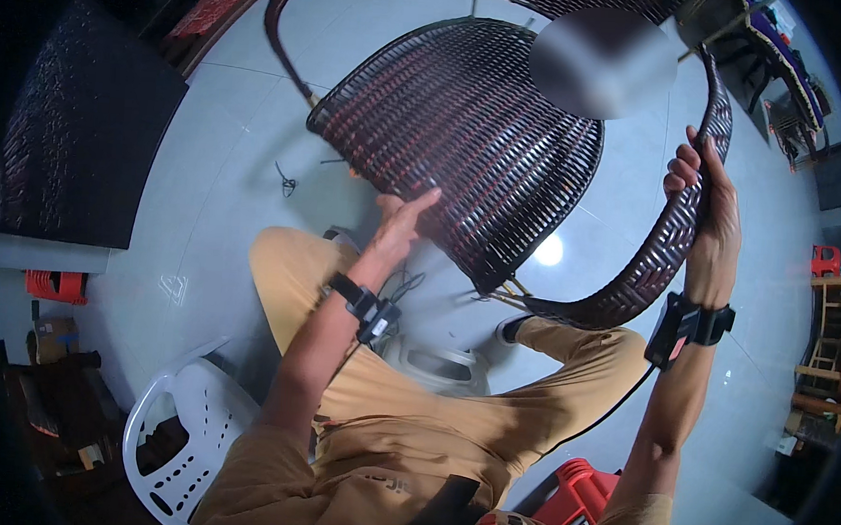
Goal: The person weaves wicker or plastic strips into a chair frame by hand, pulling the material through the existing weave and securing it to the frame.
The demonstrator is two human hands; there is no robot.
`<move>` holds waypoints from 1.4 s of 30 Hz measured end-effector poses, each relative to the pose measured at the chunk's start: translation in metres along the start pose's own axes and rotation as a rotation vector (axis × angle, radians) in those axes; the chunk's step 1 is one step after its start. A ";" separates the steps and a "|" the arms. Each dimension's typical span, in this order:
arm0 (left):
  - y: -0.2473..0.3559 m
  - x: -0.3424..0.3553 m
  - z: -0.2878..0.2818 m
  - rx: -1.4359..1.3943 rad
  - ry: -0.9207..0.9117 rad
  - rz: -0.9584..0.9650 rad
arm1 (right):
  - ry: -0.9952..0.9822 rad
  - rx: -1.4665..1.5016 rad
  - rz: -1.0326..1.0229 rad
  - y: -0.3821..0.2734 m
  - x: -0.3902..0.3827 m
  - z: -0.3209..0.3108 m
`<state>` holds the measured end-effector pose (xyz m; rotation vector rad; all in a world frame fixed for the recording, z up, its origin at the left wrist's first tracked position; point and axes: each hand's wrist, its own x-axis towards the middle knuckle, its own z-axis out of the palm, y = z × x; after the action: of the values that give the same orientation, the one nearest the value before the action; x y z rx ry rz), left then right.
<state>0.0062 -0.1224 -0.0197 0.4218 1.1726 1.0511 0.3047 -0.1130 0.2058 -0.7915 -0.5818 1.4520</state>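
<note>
1. Location: dark brown woven chair [465, 136] lies toward 12 o'clock, tilted, in front of the seated person.
2. Hands: left hand [401, 227], near centre, rests at the seat's near edge; whether its hidden fingers grip underneath, cannot tell. Right hand [716, 207], between 2 and 3 o'clock, is wrapped round the broad armrest [664, 251].
3. Method (judgement): the step looks like steadying and turning the chair. Best to carry the load at the armrest, guide with the left palm, and move both sides together so the joints do not twist.
4. Caution (judgement): swing clear of the white stool [436, 366] at 6 o'clock; the loose dark cord [288, 181] at 10 o'clock could snag.
5. Materials: seat is glossy, closely ribbed strand with reddish flecks, rounded in outline. Armrest curves like a bow, plaited in a herringbone-like pattern. Gold-coloured rod [512, 294] shows at the near corner.
</note>
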 end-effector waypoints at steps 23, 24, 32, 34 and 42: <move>0.196 -0.161 -0.006 1.220 -0.415 0.821 | -0.049 -0.912 -0.221 0.053 -0.031 0.013; 0.182 -0.169 0.009 1.303 -0.385 0.863 | 0.077 -0.901 -0.381 0.026 -0.018 -0.010; 0.122 -0.135 0.035 1.018 0.216 1.165 | 0.006 -1.077 -0.504 -0.062 0.079 0.002; 0.120 -0.130 0.036 0.996 0.285 1.144 | -0.051 -1.047 -0.534 -0.068 0.097 0.019; 0.113 -0.135 0.033 0.974 0.248 1.194 | 0.070 -0.850 -0.515 -0.055 0.114 0.036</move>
<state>-0.0163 -0.1726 0.1504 1.9711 1.6416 1.4649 0.3189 0.0073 0.2572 -1.2214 -1.2768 0.6659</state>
